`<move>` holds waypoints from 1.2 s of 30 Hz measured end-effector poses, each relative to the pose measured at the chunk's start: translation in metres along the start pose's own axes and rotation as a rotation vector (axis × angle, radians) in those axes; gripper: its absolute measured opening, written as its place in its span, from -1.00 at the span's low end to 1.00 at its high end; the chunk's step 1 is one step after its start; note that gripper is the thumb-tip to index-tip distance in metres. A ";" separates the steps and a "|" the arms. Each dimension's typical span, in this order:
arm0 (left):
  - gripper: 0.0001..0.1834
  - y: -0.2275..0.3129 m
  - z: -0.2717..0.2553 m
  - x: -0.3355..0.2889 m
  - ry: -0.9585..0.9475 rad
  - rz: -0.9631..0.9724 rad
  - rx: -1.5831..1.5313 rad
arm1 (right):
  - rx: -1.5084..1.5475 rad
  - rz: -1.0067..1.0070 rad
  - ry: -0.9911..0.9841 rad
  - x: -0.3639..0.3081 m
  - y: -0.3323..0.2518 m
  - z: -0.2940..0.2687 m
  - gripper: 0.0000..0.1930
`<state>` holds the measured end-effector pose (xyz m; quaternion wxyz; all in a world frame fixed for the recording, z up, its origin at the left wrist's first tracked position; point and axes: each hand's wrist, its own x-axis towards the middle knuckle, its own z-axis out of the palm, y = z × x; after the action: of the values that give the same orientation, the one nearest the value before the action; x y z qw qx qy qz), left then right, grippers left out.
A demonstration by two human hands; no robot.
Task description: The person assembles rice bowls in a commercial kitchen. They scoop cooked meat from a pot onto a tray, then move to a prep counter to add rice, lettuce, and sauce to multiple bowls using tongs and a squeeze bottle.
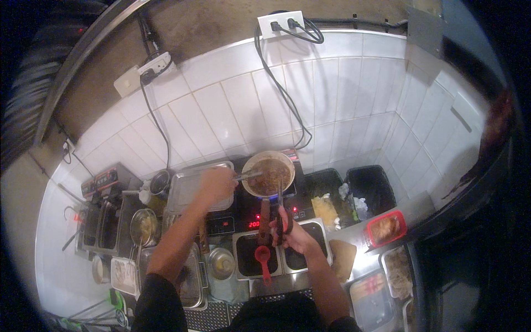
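Brown, wet-looking food fills the round pan (269, 175), which sits on the black induction cooker (260, 213) straight ahead of the person, its wooden handle (265, 218) pointing back toward them. The left hand (217, 185) is closed around the near end of a metal utensil (247, 175) whose far end reaches over the pan's left rim into the food. The right hand (289, 229) sits just below the pan, beside the handle, closed on a pair of slim dark tongs or scissors (280, 213) whose tips point up at the pan's near edge; which tool it is cannot be made out. Judging by the full pan and the lit red display just left of the right hand, cooking looks well under way, with the food not yet taken out. Directly below the right hand a red ladle (263, 260) lies across steel inset containers (259, 255). A steel tray (188, 191) lies under the left forearm, and black bins (354, 191) stand right of the pan.
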<state>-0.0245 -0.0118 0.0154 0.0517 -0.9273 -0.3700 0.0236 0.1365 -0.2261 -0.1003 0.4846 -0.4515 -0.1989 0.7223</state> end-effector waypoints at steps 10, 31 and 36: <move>-0.78 0.044 0.031 0.000 -0.125 -0.041 -0.018 | -0.013 0.014 0.043 -0.009 0.003 -0.012 -0.19; -0.72 -0.015 -0.047 -0.021 -0.039 0.044 -0.103 | -0.082 -0.010 -0.160 0.041 -0.009 0.002 -0.30; -0.73 -0.027 -0.032 -0.022 -0.005 0.094 -0.097 | -0.142 -0.190 -0.108 0.049 -0.001 -0.004 -0.29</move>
<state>-0.0558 -0.0098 0.0502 0.0045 -0.9451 -0.3267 0.0101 0.1344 -0.1833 -0.1238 0.5063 -0.4243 -0.3170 0.6805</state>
